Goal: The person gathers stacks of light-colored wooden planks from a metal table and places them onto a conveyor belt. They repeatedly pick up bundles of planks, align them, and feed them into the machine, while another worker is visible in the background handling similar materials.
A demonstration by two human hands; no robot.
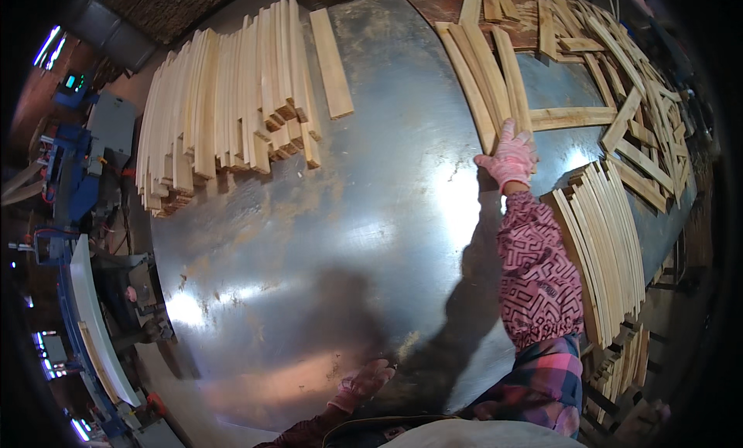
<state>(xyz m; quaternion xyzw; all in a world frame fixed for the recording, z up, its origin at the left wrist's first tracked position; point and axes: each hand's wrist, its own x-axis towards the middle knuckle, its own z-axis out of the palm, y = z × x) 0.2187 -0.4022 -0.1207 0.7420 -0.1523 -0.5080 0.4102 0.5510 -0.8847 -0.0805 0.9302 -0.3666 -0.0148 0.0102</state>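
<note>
Nearest, left hand (362, 384) in a pink glove, resting flat on the near edge of the metal table (309, 239), fingers spread loosely, nothing held. Just beside it, dust and a dark shadow across the shiny sheet.

Further out, right arm in a pink patterned sleeve (538, 278), stretched well forward across the table. Right hand (509, 160), gloved pink too, laid on the near ends of the slats (489, 76), fingers extended over the wood; perhaps pressing or lightly gripping one slat end, hard to tell at this angle. Those slats: a small group of pale curved wooden strips, lying side by side on the table, fanning away toward the far edge.

Right of the sleeve, near the table's right rim, a bundle (607, 247) of thin curved strips, packed edge to edge. Beyond that, a loose heap (635, 99) of short boards, criss-crossed at the far right.

Far left on the table, a big stack (224, 107) of straight pale sticks, ends ragged and stepped, well apart from both hands. Beside it, one single flat board (332, 62), lying alone.

Off the table at left, blue machinery (66, 169).
</note>
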